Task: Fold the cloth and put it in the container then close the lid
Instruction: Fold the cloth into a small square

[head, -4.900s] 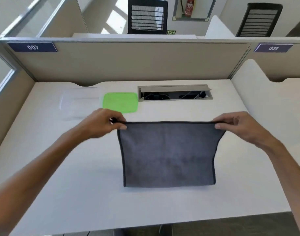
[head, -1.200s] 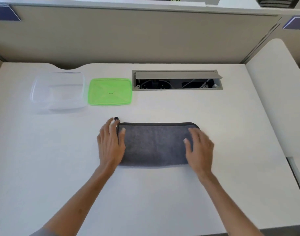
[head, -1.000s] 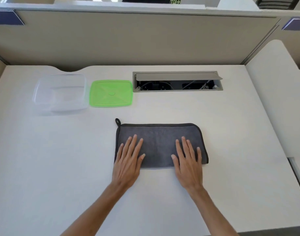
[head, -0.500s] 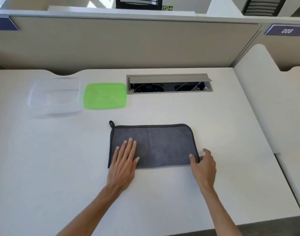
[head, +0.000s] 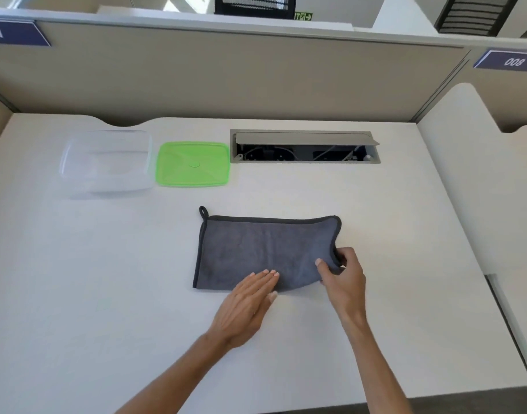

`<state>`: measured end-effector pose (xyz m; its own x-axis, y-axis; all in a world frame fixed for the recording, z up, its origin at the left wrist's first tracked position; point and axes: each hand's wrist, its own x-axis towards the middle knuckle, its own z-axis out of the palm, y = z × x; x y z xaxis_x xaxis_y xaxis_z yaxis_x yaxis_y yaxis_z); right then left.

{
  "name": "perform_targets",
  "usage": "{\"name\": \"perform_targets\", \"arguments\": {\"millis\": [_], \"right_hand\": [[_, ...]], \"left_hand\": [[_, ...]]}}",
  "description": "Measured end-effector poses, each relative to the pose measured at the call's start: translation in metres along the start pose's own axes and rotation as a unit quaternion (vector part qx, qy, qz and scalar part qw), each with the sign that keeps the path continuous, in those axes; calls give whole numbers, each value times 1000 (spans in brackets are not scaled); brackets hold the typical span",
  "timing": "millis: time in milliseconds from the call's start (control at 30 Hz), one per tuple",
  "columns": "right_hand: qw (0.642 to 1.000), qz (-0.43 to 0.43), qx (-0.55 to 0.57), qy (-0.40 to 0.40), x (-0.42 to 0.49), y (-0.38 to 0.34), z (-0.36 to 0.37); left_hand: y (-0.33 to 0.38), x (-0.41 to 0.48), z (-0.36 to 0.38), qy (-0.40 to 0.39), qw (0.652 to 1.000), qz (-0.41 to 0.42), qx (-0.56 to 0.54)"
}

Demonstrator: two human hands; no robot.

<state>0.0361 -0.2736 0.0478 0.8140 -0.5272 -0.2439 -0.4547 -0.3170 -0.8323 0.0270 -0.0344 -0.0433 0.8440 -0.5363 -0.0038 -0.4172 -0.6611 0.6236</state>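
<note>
A grey cloth [head: 256,249] with a dark hem lies folded in half on the white desk, its hanging loop at the far left corner. My right hand [head: 342,276] pinches the cloth's near right corner and has lifted it a little off the desk. My left hand [head: 247,303] lies flat, fingers together, its fingertips resting on the cloth's near edge at the middle. A clear plastic container [head: 106,162] stands open at the far left. Its green lid [head: 193,164] lies flat on the desk just right of it.
An open cable hatch [head: 304,146] is set in the desk [head: 106,294] behind the cloth. Beige partition walls [head: 226,76] close the back, and a white divider [head: 477,180] bounds the right side.
My right hand has closed on the cloth's near right corner and raised it. My left hand has slid right along the near edge toward the middle.
</note>
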Motion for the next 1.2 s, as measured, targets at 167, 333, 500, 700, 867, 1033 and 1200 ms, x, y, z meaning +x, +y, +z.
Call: {"name": "perform_targets", "arguments": {"millis": [167, 333, 500, 700, 867, 1033, 1200], "right_hand": [[979, -167, -118, 22, -38, -42, 43], [906, -351, -234, -39, -66, -43, 102], [869, -396, -263, -136, -77, -8, 128], [848, -377, -336, -161, -59, 23, 117], [819, -359, -398, -206, -52, 32, 115], [805, -367, -418, -208, -48, 41, 122], [808, -374, -408, -201, -49, 35, 123]], "left_hand": [[28, 38, -69, 47, 868, -220, -442], [7, 65, -118, 20, 801, -290, -523], [-43, 54, -110, 95, 854, -333, -389], [-65, 31, -99, 125, 870, -329, -345], [-61, 23, -94, 129, 874, -312, -351], [-66, 19, -80, 160, 916, -317, -188], [-62, 13, -71, 180, 933, -309, 35]]}}
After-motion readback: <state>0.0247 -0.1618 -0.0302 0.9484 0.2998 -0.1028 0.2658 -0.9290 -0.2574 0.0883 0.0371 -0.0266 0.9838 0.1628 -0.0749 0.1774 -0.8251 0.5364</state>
